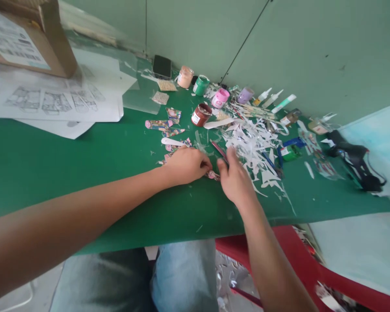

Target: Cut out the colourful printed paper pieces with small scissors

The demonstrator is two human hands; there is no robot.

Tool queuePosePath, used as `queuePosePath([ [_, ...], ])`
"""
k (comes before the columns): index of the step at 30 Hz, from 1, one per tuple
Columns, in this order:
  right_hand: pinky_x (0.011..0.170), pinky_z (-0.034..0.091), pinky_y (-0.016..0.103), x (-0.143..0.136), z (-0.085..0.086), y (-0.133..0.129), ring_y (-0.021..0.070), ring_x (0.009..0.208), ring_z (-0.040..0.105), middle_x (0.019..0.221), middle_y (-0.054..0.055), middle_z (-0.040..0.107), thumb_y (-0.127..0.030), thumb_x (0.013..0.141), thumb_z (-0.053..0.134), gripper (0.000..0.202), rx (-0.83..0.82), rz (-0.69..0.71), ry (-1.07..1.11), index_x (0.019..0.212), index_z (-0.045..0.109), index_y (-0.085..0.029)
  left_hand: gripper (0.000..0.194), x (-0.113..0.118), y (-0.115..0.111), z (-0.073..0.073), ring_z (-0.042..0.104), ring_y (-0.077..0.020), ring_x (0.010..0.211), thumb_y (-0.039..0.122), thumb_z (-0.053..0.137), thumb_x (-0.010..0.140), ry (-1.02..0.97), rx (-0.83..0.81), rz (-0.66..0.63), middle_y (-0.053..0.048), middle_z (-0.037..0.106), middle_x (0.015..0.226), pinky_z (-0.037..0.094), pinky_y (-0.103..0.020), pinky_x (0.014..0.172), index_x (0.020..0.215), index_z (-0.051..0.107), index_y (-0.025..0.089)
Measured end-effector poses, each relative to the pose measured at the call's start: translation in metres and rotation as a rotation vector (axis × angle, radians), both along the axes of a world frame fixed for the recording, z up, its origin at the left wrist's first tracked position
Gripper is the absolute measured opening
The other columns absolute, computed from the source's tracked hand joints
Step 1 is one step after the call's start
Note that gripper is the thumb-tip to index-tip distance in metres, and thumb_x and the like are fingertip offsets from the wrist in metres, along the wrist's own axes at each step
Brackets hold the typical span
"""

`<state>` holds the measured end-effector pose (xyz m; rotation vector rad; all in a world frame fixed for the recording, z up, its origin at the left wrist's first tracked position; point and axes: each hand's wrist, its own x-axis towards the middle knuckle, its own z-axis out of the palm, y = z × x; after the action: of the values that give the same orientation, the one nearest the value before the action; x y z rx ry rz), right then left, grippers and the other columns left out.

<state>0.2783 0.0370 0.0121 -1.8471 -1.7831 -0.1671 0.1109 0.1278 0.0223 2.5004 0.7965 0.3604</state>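
My left hand (pixel 188 165) is closed, its fingertips pinching the edge of a small colourful printed cutout (pixel 213 175) low over the green table. Gripped in my right hand (pixel 235 178) is a slim dark-pink tool (pixel 218 151), slanting up and left; its working end is too blurred to name. The right fingers come close to the cutout's other end, and I cannot tell whether they touch it. Beyond my left hand lie a white flat stick (pixel 172 141) and several more printed pieces (pixel 159 125).
White paper scraps (pixel 251 141) are heaped right of my hands. An open brown paint jar (pixel 201 115) stands before more paint jars and glue bottles. Printed sheets (pixel 61 102) and a cardboard box (pixel 32 41) are at the left. A black strapped item (pixel 355 160) lies far right.
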Motion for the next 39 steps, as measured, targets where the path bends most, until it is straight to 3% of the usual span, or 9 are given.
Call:
queuePosePath([
  [4, 0.112, 0.04, 0.05, -0.003, -0.001, 0.002, 0.0282, 0.142, 0.04, 0.153, 0.012, 0.042, -0.046, 0.102, 0.026, 0.055, 0.022, -0.058, 0.061, 0.152, 0.033, -0.023, 0.025, -0.001, -0.001, 0.002, 0.071, -0.0214, 0.087, 0.023, 0.058, 0.085, 0.02, 0.011, 0.008, -0.004, 0.078, 0.093, 0.049, -0.036, 0.088, 0.101, 0.077, 0.022],
  [7, 0.111, 0.041, 0.049, 0.004, 0.0, -0.007, 0.0267, 0.136, 0.047, 0.146, 0.011, 0.052, -0.039, 0.101, 0.033, 0.048, 0.055, 0.02, 0.019, 0.145, 0.045, -0.023, 0.024, -0.001, -0.001, 0.001, 0.07, -0.0224, 0.087, 0.023, 0.057, 0.086, 0.025, 0.017, 0.003, -0.004, 0.078, 0.092, 0.047, -0.038, 0.091, 0.099, 0.077, 0.022],
  [11, 0.109, 0.039, 0.055, 0.017, -0.01, -0.02, 0.0314, 0.134, 0.045, 0.139, 0.012, 0.057, -0.025, 0.092, 0.048, 0.042, 0.047, 0.12, -0.155, 0.134, 0.055, -0.021, 0.024, -0.001, -0.001, -0.003, 0.07, -0.0227, 0.089, 0.022, 0.055, 0.086, 0.003, 0.019, -0.012, -0.003, 0.078, 0.095, 0.043, -0.04, 0.092, 0.099, 0.076, 0.022],
  [14, 0.103, 0.039, 0.056, 0.02, -0.017, -0.024, 0.0339, 0.126, 0.048, 0.124, 0.013, 0.064, -0.025, 0.09, 0.053, 0.028, 0.01, 0.118, -0.239, 0.116, 0.062, -0.02, 0.023, -0.001, -0.002, -0.003, 0.069, -0.0227, 0.088, 0.02, 0.053, 0.086, 0.002, 0.073, -0.015, -0.004, 0.077, 0.091, 0.04, -0.041, 0.091, 0.092, 0.075, 0.02],
  [18, 0.09, 0.043, 0.048, 0.017, -0.016, -0.026, 0.0291, 0.102, 0.055, 0.098, 0.009, 0.067, -0.03, 0.094, 0.054, 0.012, 0.018, 0.138, -0.245, 0.093, 0.061, -0.021, 0.02, -0.004, -0.004, 0.003, 0.067, -0.0235, 0.087, 0.018, 0.052, 0.087, -0.001, 0.249, -0.041, -0.006, 0.075, 0.089, 0.037, -0.04, 0.085, 0.082, 0.071, 0.017],
  [24, 0.076, 0.048, 0.034, 0.012, -0.012, -0.03, 0.0222, 0.083, 0.056, 0.087, 0.008, 0.063, -0.022, 0.093, 0.055, 0.006, 0.152, 0.234, -0.162, 0.099, 0.057, -0.02, 0.016, -0.008, -0.003, 0.008, 0.065, -0.0207, 0.084, 0.019, 0.052, 0.089, -0.083, 0.355, -0.089, -0.004, 0.073, 0.086, 0.034, -0.035, 0.078, 0.085, 0.068, 0.018],
  [32, 0.067, 0.05, 0.03, 0.011, -0.009, -0.035, 0.018, 0.073, 0.059, 0.079, 0.005, 0.063, -0.015, 0.087, 0.061, 0.01, 0.292, 0.319, -0.119, 0.096, 0.057, -0.02, 0.014, -0.008, -0.008, 0.007, 0.06, -0.0164, 0.068, 0.016, 0.053, 0.084, -0.162, 0.391, -0.076, -0.001, 0.069, 0.071, 0.036, -0.034, 0.078, 0.075, 0.064, 0.018],
  [36, 0.067, 0.051, 0.03, 0.012, -0.01, -0.034, 0.0177, 0.073, 0.06, 0.079, 0.005, 0.064, -0.016, 0.087, 0.061, 0.011, 0.311, 0.323, -0.086, 0.096, 0.058, -0.021, 0.013, -0.008, -0.012, 0.013, 0.059, -0.0153, 0.065, 0.015, 0.055, 0.082, -0.2, 0.296, -0.054, 0.0, 0.069, 0.069, 0.037, -0.035, 0.081, 0.072, 0.063, 0.018],
  [39, 0.067, 0.052, 0.03, 0.015, -0.014, -0.031, 0.0182, 0.075, 0.06, 0.079, 0.005, 0.064, -0.019, 0.089, 0.06, 0.005, 0.277, 0.216, -0.028, 0.094, 0.059, -0.021, 0.011, -0.011, -0.012, 0.024, 0.059, -0.014, 0.065, 0.021, 0.06, 0.083, -0.305, 0.062, 0.022, 0.0, 0.069, 0.07, 0.042, -0.032, 0.078, 0.075, 0.066, 0.018],
])
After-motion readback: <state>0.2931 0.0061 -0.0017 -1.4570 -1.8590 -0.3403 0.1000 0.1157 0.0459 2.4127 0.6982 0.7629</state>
